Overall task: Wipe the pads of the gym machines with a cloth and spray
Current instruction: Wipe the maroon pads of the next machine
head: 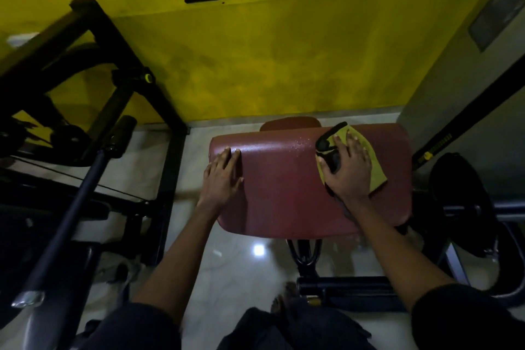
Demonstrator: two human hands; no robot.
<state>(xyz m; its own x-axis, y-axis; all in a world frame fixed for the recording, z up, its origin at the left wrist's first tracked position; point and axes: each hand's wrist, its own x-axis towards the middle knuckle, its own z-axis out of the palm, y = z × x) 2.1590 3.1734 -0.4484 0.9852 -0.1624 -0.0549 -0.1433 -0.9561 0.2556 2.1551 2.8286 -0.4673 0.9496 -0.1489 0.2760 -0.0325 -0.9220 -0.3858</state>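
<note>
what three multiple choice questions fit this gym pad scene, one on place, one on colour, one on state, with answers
1. Where on the pad does the cloth lie?
A. left edge B. far right part C. on the floor
2. What colour is the pad?
A. blue B. white C. reddish brown
3. How is the left hand?
A. flat on the pad, fingers straight B. gripping a bottle C. hanging by the side
Answers: 1 B, the right hand presses it there; 2 C, its surface shows reddish brown; 3 A, it rests at the pad's left edge, holding nothing.
</note>
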